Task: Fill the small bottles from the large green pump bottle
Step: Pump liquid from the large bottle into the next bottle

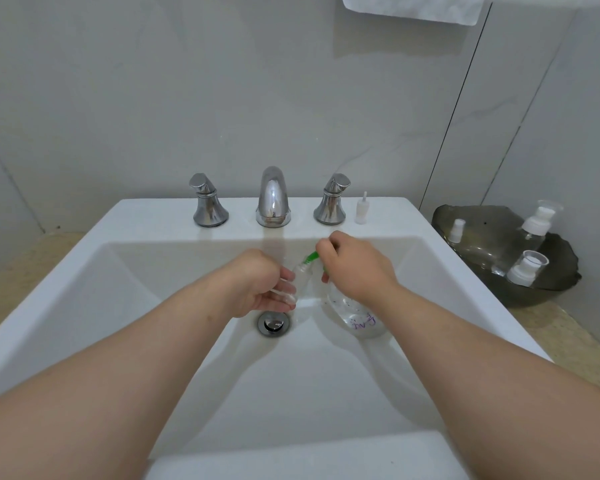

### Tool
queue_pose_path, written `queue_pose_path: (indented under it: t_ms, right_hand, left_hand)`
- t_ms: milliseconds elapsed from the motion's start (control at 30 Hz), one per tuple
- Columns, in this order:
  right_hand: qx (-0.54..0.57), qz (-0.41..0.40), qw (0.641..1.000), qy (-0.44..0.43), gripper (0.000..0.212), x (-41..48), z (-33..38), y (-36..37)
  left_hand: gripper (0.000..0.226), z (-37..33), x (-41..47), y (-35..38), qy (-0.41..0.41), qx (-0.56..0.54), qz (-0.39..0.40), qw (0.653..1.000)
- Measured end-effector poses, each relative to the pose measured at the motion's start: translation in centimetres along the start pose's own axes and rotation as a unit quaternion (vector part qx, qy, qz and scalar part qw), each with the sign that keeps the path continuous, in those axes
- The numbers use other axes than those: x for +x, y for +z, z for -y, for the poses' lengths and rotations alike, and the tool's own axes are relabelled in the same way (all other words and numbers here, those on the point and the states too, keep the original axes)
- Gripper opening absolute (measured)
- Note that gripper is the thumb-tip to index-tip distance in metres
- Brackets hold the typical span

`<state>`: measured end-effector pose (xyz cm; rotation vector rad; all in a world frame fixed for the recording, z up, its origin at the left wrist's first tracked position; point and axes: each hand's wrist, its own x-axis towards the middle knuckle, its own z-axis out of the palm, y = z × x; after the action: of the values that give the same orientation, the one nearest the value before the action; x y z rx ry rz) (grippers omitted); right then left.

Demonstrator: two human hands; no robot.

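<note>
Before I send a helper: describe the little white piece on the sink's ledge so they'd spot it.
Find the white sink's back ledge. Right of the right chrome tap handle stands the small white pump top, upright, the only plastic piece there.

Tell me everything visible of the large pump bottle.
The pump bottle looks like clear plastic, rounded, with purple handwriting near its base and bubbles inside. Its spout is green. It is tilted inside the sink basin. The right hand grips its top, hiding the pump head. The spout reaches the mouth of the small bottle that the left hand holds.
</note>
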<state>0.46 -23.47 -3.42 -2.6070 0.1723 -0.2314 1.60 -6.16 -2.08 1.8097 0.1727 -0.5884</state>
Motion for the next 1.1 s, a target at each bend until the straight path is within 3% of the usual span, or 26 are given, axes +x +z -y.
queue_pose_path:
  t_ms: [100,233,300,733,1100]
  right_hand:
    - [-0.002,-0.003,1.0,0.003,0.041,-0.04,-0.08,0.02]
    - [-0.011,0.001,1.0,0.006,0.075,-0.26,-0.22,-0.25]
    - [-0.006,0.001,1.0,0.008,0.08,-0.32,-0.21,-0.39]
    - [0.042,-0.006,0.999,0.01,0.057,-0.3,-0.13,-0.79]
    - [0.042,-0.012,0.999,0.007,0.052,-0.11,-0.11,-0.75]
  left_hand:
    - [0.025,-0.02,0.01,0.03,0.001,-0.001,-0.002,1.0]
    - [0.028,-0.24,0.17,-0.08,0.013,-0.016,-0.016,1.0]
    - [0.028,-0.29,0.15,-0.11,0.016,-0.023,-0.019,0.999]
    - [0.027,-0.2,0.15,0.07,0.032,-0.016,-0.02,0.999]
    - [0.023,-0.05,0.18,0.08,0.032,-0.009,-0.008,0.999]
